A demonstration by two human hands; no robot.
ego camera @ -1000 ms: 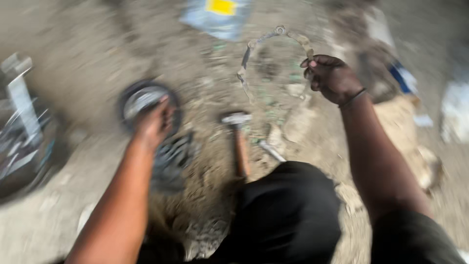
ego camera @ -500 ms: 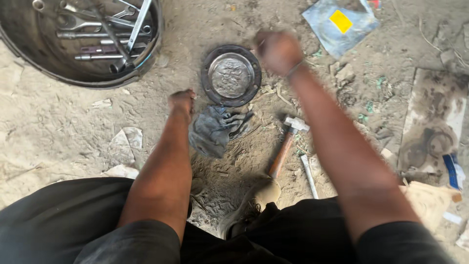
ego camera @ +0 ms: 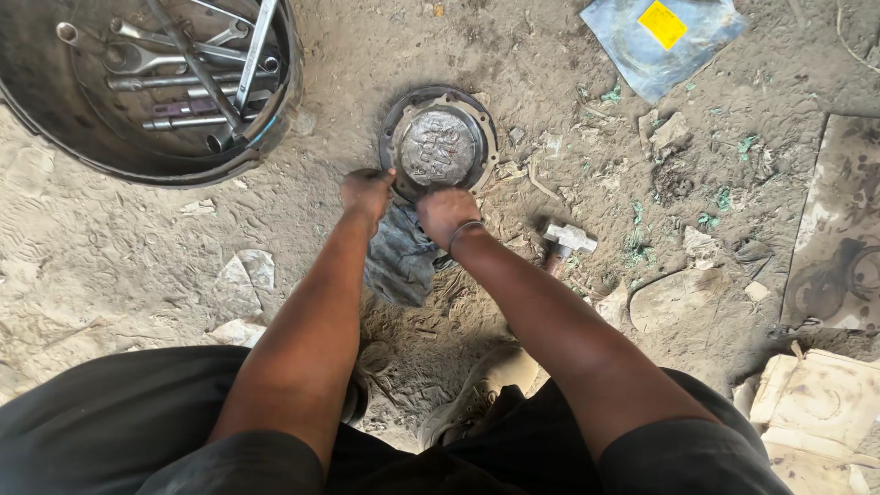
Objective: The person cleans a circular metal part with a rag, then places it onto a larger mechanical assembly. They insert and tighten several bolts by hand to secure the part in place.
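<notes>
Two hands at near edge of round metal cover [ego camera: 439,145], left hand [ego camera: 367,192] pinching its rim, right hand [ego camera: 446,213] curled, grip unclear, rag [ego camera: 399,261] beneath, hammer [ego camera: 566,241] right

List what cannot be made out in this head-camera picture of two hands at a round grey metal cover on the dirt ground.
- Head view: near rim of the round grey metal cover is hidden by the left hand and right hand.
- Grip of either hand: fingers curl away from the camera.
- Hammer: its handle is hidden behind the right forearm.
- Dark metal tub of spanners: cut off by the top and left edges.
- Grey rag: partly covered by both wrists.
</notes>
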